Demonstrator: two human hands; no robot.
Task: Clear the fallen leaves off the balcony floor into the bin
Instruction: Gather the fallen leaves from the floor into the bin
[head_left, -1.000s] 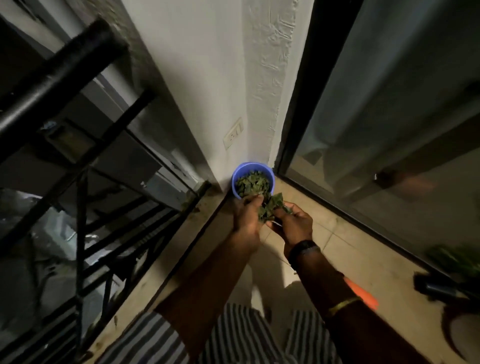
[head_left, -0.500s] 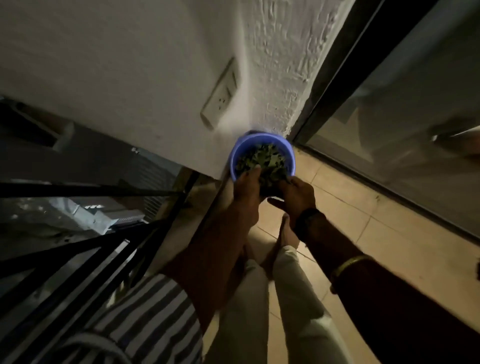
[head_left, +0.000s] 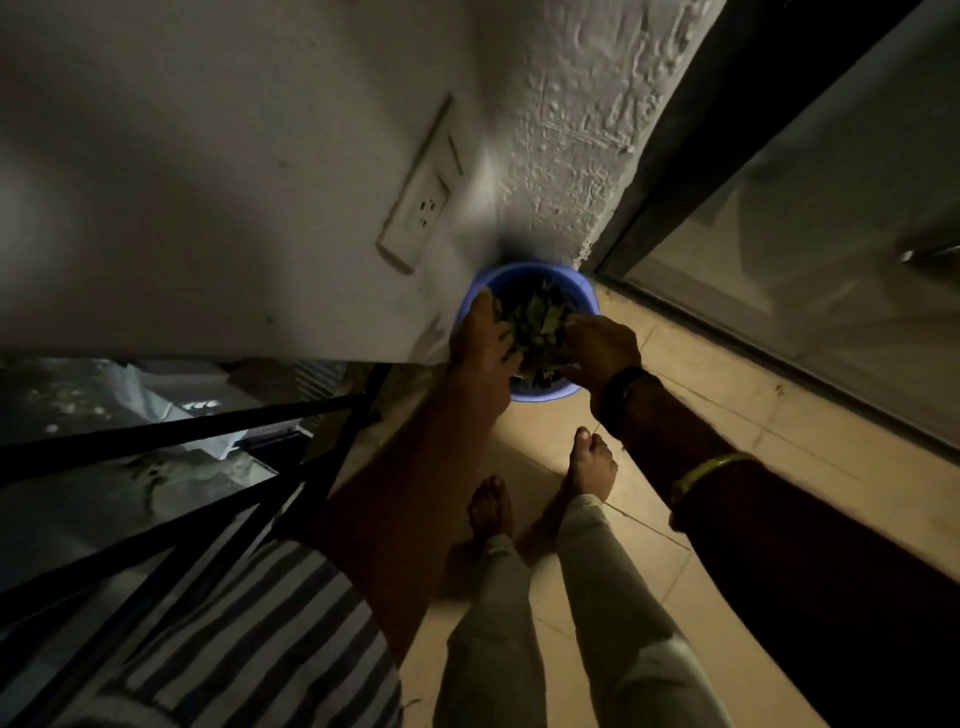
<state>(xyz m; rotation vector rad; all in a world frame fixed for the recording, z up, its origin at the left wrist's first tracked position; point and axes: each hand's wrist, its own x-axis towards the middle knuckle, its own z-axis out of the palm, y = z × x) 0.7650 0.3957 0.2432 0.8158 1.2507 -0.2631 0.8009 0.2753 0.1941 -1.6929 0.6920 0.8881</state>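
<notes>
A blue bin (head_left: 543, 395) stands on the tiled floor in the corner by the white wall. It is heaped with green leaves (head_left: 537, 317). Both my hands are down in its mouth, one on each side of the pile. My left hand (head_left: 483, 348) lies along the left rim with its fingers stretched forward against the leaves. On the right side, my right hand (head_left: 600, 348), with a dark band on the wrist, has its fingers curled over a clump of leaves. The bin's near rim is partly hidden behind my hands.
A wall socket (head_left: 415, 208) sits on the wall above and to the left of the bin. A black metal railing (head_left: 208, 426) runs along the left. The dark-framed glass door (head_left: 779, 249) borders the right. My bare feet (head_left: 592, 462) stand on the floor tiles (head_left: 727, 415) just behind the bin.
My hands carried the bunch of leaves forward from in front of the bin into its mouth. The camera moved closer and tilted down, so my legs and feet now show.
</notes>
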